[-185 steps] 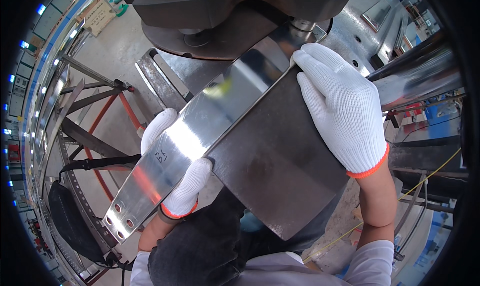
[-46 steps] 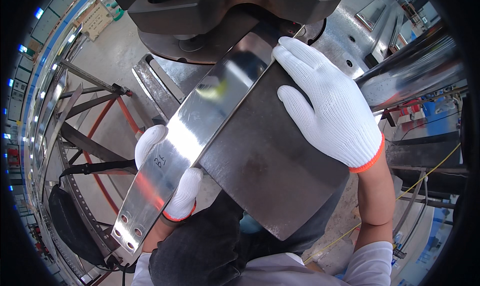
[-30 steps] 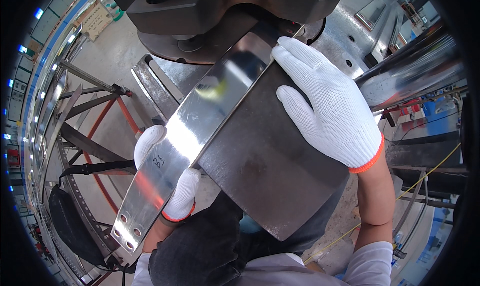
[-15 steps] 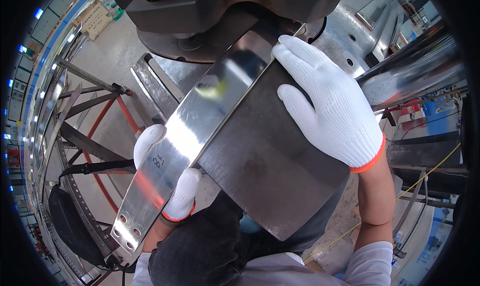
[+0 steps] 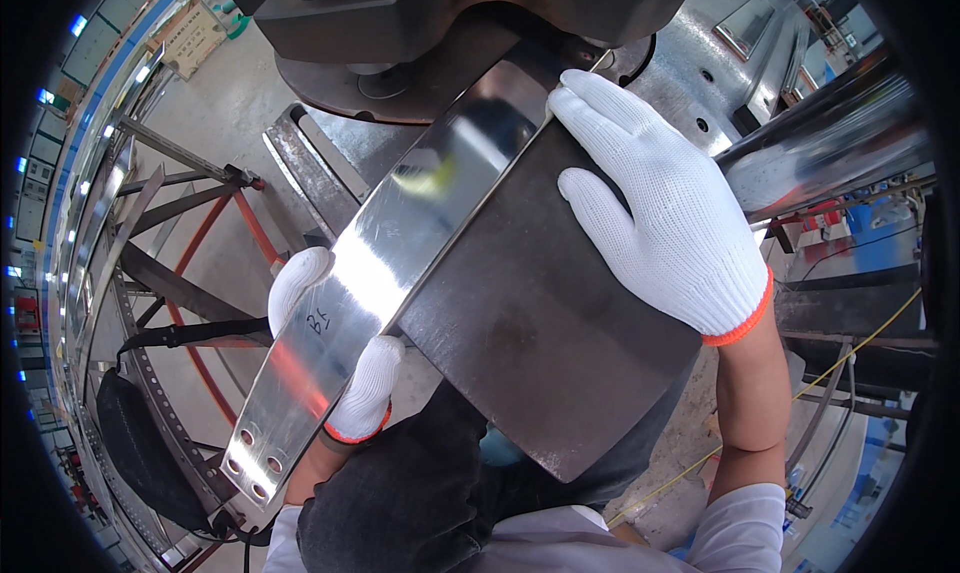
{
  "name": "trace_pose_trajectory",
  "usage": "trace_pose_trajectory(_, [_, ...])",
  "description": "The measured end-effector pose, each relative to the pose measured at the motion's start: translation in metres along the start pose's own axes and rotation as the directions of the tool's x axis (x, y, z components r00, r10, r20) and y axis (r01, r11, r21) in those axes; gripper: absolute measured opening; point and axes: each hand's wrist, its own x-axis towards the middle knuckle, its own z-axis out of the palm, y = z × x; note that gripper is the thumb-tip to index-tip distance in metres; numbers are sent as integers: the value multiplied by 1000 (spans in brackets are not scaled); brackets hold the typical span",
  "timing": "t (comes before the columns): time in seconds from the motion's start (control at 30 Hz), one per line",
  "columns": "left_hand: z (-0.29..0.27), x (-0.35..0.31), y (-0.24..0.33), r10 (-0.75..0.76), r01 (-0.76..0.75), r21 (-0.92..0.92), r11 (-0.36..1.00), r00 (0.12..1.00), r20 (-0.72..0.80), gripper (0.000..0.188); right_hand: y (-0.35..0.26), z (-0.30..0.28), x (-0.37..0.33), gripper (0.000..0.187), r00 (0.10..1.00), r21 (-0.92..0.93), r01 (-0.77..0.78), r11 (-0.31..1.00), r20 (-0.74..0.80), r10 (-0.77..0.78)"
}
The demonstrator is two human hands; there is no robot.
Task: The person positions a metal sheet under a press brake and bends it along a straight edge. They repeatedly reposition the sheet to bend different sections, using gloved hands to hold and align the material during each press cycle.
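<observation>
A long shiny metal strip (image 5: 405,228) slants from the lower left up under a dark machine head (image 5: 345,35). Holes pierce its near end, and dark handwriting marks its face. My left hand (image 5: 370,388), in a white knit glove with an orange cuff, grips the strip from below, thumb side at one edge and fingers curled over the other; the palm is hidden beneath. On a dark flat metal plate (image 5: 530,323) beside the strip lies my right hand (image 5: 660,208), gloved the same way. Its fingers are stretched out, their tips by the strip's right edge.
A thick polished cylinder (image 5: 830,148) stands at the right. To the left are a metal frame with orange bars (image 5: 205,243) and a black pouch (image 5: 140,453) on a strap. A yellow line (image 5: 850,358) runs across the right side.
Almost nothing differs. My right hand and the machine parts appear shifted very slightly right in the picture; both hands keep their places on the strip and plate.
</observation>
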Motion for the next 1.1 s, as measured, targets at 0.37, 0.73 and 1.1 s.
trace_pose_trajectory(0.37, [5,1,4,-25,25,-47,999,1000,-2,100,-1,-1,1,52,1000,5,2,1000,6,-2])
trace_pose_trajectory(0.73, [9,1,10,-75,74,-63,995,997,-21,103,-4,-7,6,52,997,76,-54,996,61,49])
trace_pose_trajectory(1.1, [6,2,2,-37,38,-94,995,999,12,111,0,-6,2,51,999,95,-31,995,19,29])
